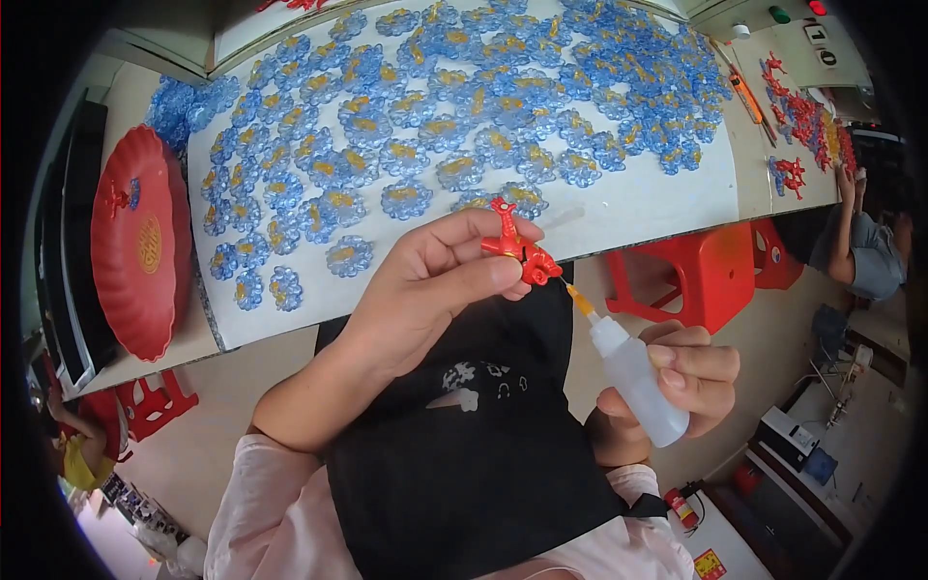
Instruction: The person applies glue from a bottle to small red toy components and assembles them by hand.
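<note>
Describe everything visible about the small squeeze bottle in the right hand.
The squeeze bottle is small, of translucent white soft-looking plastic, with a rounded shoulder and a thin orange nozzle. It tilts up and to the left, its nozzle tip meeting the underside of the small red plastic piece pinched in the left hand. The right hand wraps its body, fingers across the front. It hangs over the lap, below the table edge. Its fill level cannot be told.

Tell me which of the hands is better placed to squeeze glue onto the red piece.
Right hand: it grips the squeeze bottle, nozzle tip at the red piece. Left hand is busy pinching that piece.
</note>
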